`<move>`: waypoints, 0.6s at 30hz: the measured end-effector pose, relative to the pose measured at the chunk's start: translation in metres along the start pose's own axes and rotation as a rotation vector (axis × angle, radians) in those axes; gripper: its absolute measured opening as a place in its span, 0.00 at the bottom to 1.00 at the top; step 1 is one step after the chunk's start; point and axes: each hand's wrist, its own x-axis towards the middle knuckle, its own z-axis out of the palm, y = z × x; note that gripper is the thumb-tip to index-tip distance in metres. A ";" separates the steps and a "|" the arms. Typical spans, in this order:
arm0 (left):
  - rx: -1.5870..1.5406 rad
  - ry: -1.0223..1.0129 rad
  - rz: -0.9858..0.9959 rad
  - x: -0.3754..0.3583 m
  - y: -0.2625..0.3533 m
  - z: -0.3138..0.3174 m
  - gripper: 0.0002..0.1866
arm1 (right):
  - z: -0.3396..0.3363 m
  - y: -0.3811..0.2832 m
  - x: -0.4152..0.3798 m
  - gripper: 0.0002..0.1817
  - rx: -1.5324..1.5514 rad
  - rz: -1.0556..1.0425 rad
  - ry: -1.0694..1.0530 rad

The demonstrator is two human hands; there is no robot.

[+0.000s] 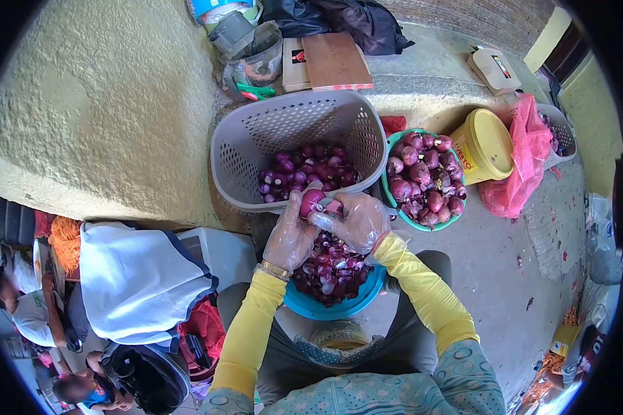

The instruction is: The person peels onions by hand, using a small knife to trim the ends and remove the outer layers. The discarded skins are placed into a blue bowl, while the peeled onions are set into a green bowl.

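A peeled red onion sits in the fingers of my left hand, which wears a clear plastic glove. My right hand, gloved the same way, is closed right beside the onion. A small pink piece shows between its fingers; I cannot tell what it is. Below both hands, a blue basin holds loose onion skins. Just beyond them stands a grey perforated basket with shiny peeled onions in the bottom.
Unpeeled onions fill a green basin at the right. Beyond it are a yellow bucket and a pink mesh sack. A rough wall rises on the left. Other people sit at the far left.
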 end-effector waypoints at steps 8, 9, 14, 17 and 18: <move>0.030 0.003 -0.002 -0.001 0.000 0.001 0.29 | 0.010 0.009 0.000 0.29 0.121 -0.148 0.074; 0.061 0.012 -0.003 -0.002 0.001 0.002 0.29 | 0.010 0.011 0.000 0.29 0.121 -0.148 0.073; 0.135 0.031 -0.021 -0.002 0.003 0.000 0.29 | 0.014 0.018 0.002 0.26 0.025 -0.203 0.067; 0.163 0.053 -0.013 -0.002 0.003 -0.002 0.29 | 0.007 0.014 0.002 0.27 0.046 -0.160 -0.046; 0.198 0.058 -0.016 -0.003 0.004 -0.003 0.29 | 0.006 0.015 0.003 0.27 0.046 -0.160 -0.046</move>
